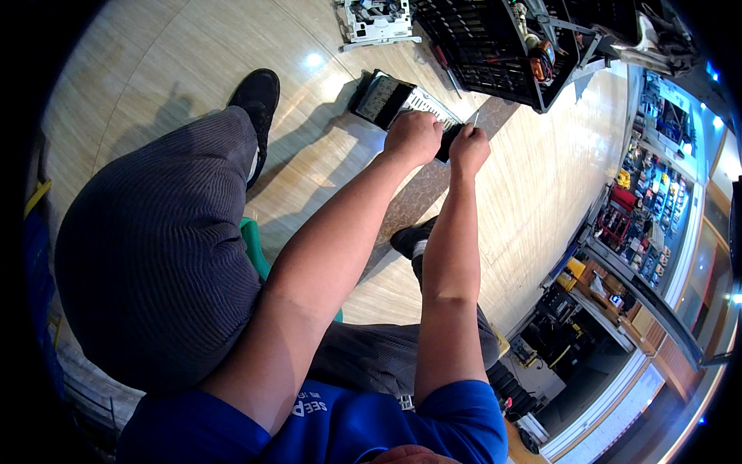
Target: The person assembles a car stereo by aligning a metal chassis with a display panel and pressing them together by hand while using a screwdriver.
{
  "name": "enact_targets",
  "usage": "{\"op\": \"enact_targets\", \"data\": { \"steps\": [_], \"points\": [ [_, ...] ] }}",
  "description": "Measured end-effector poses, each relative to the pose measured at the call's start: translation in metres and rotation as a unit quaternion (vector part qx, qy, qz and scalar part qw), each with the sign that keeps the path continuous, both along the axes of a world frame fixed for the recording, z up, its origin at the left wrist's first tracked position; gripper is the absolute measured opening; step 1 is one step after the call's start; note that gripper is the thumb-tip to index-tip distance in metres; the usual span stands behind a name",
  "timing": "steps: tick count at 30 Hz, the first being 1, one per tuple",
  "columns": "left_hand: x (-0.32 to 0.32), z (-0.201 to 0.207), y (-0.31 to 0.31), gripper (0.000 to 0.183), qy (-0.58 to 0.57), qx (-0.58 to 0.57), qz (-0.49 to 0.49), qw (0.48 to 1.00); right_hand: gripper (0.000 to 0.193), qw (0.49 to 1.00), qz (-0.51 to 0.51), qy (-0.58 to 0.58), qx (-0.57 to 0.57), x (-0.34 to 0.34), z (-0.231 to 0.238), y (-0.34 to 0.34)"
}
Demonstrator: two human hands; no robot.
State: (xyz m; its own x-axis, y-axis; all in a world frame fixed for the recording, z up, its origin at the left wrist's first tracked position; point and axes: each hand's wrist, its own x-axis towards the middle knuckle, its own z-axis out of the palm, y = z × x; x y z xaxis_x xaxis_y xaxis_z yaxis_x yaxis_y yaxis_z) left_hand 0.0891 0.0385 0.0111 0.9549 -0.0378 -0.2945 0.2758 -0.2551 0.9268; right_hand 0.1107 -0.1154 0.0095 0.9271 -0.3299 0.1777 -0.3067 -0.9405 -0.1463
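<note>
On the floor ahead of me stands a long box-shaped electronic unit (384, 100), with a dark left end and a pale slotted metal strip along its far side. My left hand (413, 138) is closed on the near side of its middle, the fingertips partly hidden. Close by on the right, my right hand (469, 148) is closed at the unit's dark right end. A thin bright metal rod (475, 118) sticks up past its fingers; the part inside the fist is hidden.
A black slatted crate (495, 58) holding cables and an orange tool (542, 60) stands beyond the unit. A screwdriver (447, 71) lies beside it. A white metal frame (377, 22) sits farther off. My shoes (253, 104) flank the work; shelves of goods (645, 209) line the right.
</note>
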Motion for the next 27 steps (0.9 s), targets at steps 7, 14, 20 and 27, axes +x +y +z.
{"op": "enact_targets", "data": {
  "steps": [7, 14, 20, 27],
  "points": [
    [0.000, 0.000, 0.000, 0.032, -0.002, 0.001, -0.001, 1.000, 0.038, 1.000, 0.001, 0.005, 0.019, 0.000, 0.000, -0.001],
    [0.000, 0.000, 0.000, 0.032, -0.002, 0.002, -0.002, 1.000, 0.041, 0.999, -0.006, 0.012, 0.033, 0.001, 0.001, -0.003],
    [0.000, 0.000, 0.001, 0.032, -0.004, 0.000, -0.004, 1.000, 0.042, 0.998, -0.012, 0.008, 0.061, 0.000, 0.002, -0.001],
    [0.001, -0.001, 0.001, 0.033, 0.004, -0.001, -0.008, 1.000, 0.045, 0.993, -0.034, 0.006, 0.111, 0.000, -0.003, -0.014]
  ]
}}
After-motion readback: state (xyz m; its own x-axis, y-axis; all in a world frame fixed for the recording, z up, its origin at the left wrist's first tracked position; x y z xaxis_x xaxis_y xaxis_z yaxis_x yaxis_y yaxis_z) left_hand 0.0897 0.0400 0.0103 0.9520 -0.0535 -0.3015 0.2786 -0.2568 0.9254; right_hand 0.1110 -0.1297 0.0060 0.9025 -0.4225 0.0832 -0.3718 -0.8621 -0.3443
